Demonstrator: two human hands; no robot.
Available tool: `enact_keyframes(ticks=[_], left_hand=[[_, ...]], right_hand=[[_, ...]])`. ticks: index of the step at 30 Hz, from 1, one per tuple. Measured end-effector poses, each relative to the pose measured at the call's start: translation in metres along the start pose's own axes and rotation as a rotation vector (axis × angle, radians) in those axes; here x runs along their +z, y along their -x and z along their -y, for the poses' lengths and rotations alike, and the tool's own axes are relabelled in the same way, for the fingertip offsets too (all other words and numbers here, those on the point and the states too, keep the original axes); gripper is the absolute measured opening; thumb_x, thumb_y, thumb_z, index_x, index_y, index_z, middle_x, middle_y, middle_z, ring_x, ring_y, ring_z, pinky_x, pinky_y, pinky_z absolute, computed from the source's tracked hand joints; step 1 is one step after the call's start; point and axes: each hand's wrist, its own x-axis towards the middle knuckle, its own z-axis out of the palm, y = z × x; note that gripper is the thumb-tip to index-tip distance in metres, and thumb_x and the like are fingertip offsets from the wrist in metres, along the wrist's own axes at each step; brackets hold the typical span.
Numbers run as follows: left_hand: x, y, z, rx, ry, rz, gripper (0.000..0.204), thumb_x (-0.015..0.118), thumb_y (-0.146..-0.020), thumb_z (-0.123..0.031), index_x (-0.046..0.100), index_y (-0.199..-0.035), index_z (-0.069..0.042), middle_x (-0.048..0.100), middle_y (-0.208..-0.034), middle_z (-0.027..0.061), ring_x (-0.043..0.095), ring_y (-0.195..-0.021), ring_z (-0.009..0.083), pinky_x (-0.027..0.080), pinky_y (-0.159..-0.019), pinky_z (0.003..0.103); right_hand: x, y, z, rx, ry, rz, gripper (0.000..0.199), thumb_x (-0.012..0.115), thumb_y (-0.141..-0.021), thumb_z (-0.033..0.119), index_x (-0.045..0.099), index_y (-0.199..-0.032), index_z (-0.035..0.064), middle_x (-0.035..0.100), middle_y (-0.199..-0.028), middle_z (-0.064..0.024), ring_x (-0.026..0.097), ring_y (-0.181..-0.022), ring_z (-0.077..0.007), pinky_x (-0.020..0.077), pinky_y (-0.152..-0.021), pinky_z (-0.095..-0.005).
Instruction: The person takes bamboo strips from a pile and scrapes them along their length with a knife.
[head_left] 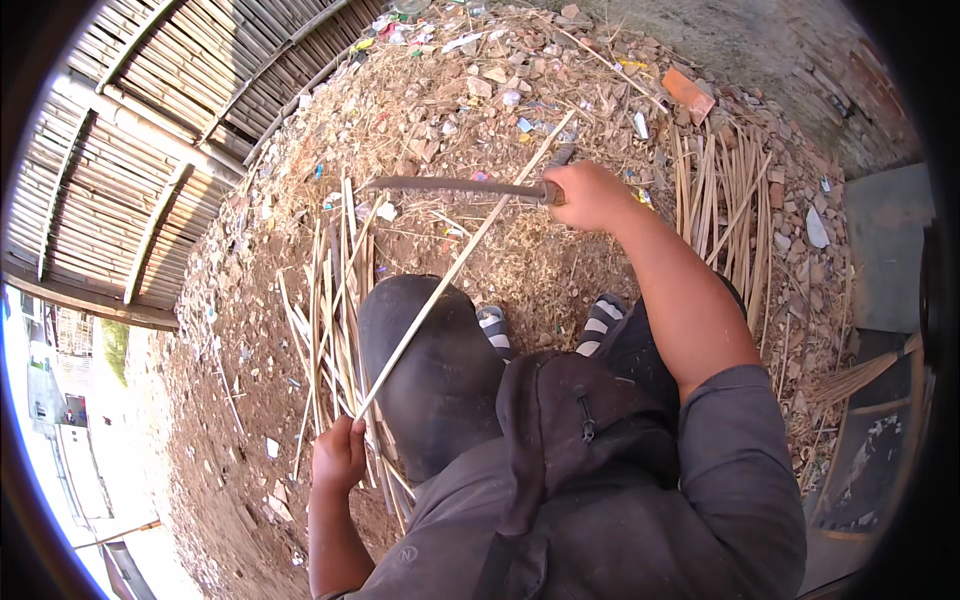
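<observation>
Above the middle of the littered ground [225, 480], a person's right hand [588, 195] was wrapped tightly round the handle of a long-bladed knife [450, 186], whose dark, narrow blade pointed leftward. Lower down on the left side, the left hand [338, 455] pinched the near end of a long, pale bamboo strip [449, 283] between thumb and fingers. That strip slanted away past the left knee [415, 360] and crossed the line of the blade near the handle; whether the two touched could not be told. Just beside the left knee, a loose heap of split bamboo [325, 300] lay on the ground, and a second bundle of strips [710, 190] lay toward its right edge. Striped sandals [495, 332] showed between the knees. Toward the ground's far right corner, an orange brick [688, 95] rested near a grey wall [770, 50], while a bamboo-slat panel [190, 70] bordered the far left corner.
</observation>
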Motion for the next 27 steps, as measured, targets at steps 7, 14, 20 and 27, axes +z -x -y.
enact_keyframes(ticks=[7,14,20,27], left_hand=[[0.007,0.002,0.005,-0.019,-0.008,-0.036,0.031,0.055,-0.101,-0.024,0.049,-0.078,-0.004,0.055,-0.059,0.0204,0.056,-0.057,0.0446,0.043,-0.051,0.051],[0.015,0.002,0.018,-0.013,0.077,-0.023,0.032,0.054,-0.101,-0.024,0.048,-0.077,-0.004,0.054,-0.058,0.0196,0.056,-0.054,0.0437,0.042,-0.049,0.049],[0.007,0.001,0.007,0.002,0.05,-0.037,0.031,0.054,-0.1,-0.022,0.048,-0.076,-0.004,0.054,-0.058,0.0196,0.055,-0.053,0.0436,0.042,-0.049,0.049],[0.008,0.0,0.009,-0.004,0.02,-0.057,0.031,0.056,-0.099,-0.023,0.049,-0.076,-0.005,0.054,-0.058,0.0194,0.055,-0.053,0.0439,0.042,-0.049,0.049]], right_hand=[[0.001,0.001,0.001,0.062,-0.055,-0.086,0.031,0.068,-0.074,0.018,0.069,-0.102,0.0068,0.068,-0.081,-0.0181,0.067,-0.08,-0.0377,0.0522,-0.071,-0.0464],[-0.001,0.0,-0.028,0.208,-0.163,-0.151,0.025,0.066,-0.077,0.022,0.068,-0.098,0.0085,0.069,-0.091,-0.0173,0.067,-0.09,-0.0365,0.0525,-0.079,-0.0478],[-0.005,0.002,-0.019,0.049,-0.008,-0.138,0.023,0.066,-0.078,0.02,0.068,-0.098,0.0081,0.069,-0.088,-0.0155,0.067,-0.085,-0.0357,0.0525,-0.076,-0.046],[-0.001,0.001,-0.028,0.146,-0.036,-0.183,0.02,0.066,-0.077,0.018,0.067,-0.094,0.0076,0.068,-0.086,-0.0152,0.068,-0.087,-0.0346,0.0527,-0.076,-0.0473]])
